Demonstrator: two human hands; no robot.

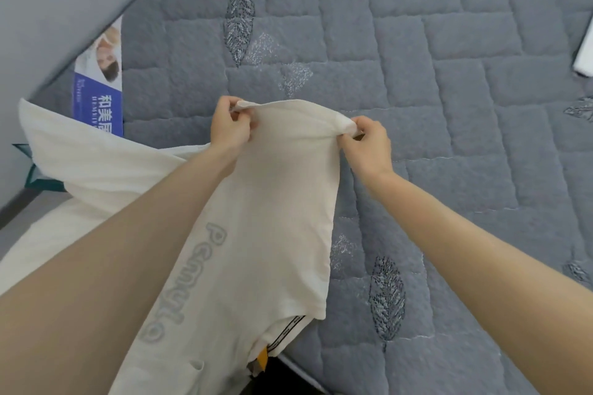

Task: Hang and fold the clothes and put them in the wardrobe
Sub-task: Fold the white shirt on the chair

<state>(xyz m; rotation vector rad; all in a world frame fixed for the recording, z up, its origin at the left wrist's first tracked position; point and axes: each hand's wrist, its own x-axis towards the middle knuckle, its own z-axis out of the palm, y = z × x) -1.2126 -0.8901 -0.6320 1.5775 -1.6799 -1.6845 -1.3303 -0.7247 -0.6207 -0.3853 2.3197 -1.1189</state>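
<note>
- A person is holding a white shirt (282, 202) up over a grey quilted mattress (449, 106). The left hand (231, 127) and the right hand (369, 146) are each pinching one end of the same edge.
- Both sets of fingers (369, 125) are curling closed on the cloth and bunching it at each pinch. The stretch between them is being pulled taut, apparently to straighten the garment for folding or hanging.
- Below the fingers the shirt is hanging toward the person, with grey lettering and neck tape showing low down near the mattress edge.
- Left of the left fingers, more white fabric (80, 154) is lying heaped; whether it belongs to the same shirt cannot be told.
- Above that fabric a blue label (98, 96) is showing, and far right of the right fingers a white item (584, 54) is poking into view.
- No wardrobe or hanger is showing.
</note>
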